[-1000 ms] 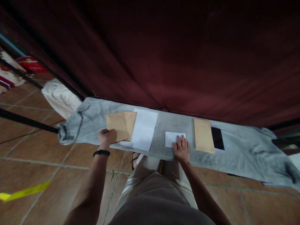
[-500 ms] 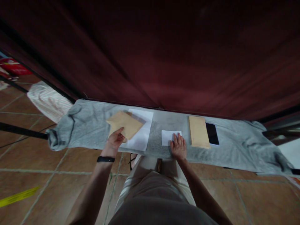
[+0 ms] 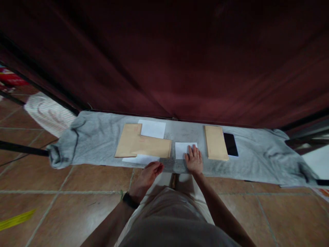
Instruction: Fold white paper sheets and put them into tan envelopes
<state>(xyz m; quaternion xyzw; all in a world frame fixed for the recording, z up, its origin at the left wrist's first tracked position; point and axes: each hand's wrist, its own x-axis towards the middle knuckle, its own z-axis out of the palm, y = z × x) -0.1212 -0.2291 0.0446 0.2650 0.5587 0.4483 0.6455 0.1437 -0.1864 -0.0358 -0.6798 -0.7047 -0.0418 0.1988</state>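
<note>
My right hand (image 3: pixel 194 161) lies flat with spread fingers on the right part of a small white paper (image 3: pixel 181 150). Just off the cloth's front edge is my left hand (image 3: pixel 149 175), its fingers drawn together with nothing visible in them. Beyond it, a tan paper envelope (image 3: pixel 154 146) lies crosswise, overlapping an upright tan envelope (image 3: pixel 127 139). A larger white sheet (image 3: pixel 153 129) is partly hidden beneath them. Right of my right hand sits another tan envelope, or a stack of them (image 3: pixel 216 142).
A dark-screened phone (image 3: pixel 230 144) lies beside the right-hand envelopes. Grey cloth (image 3: pixel 100 140) covers the narrow bench. Behind it hangs a dark red curtain (image 3: pixel 180 85). Striped fabric (image 3: pixel 50 111) and a black bar (image 3: pixel 23 148) are at the left; yellow tape (image 3: pixel 16 219) is on the tiled floor.
My left hand has let go of the tan envelope, which now lies crosswise farther right, and has drawn back toward my body. My right hand stays on the small paper.
</note>
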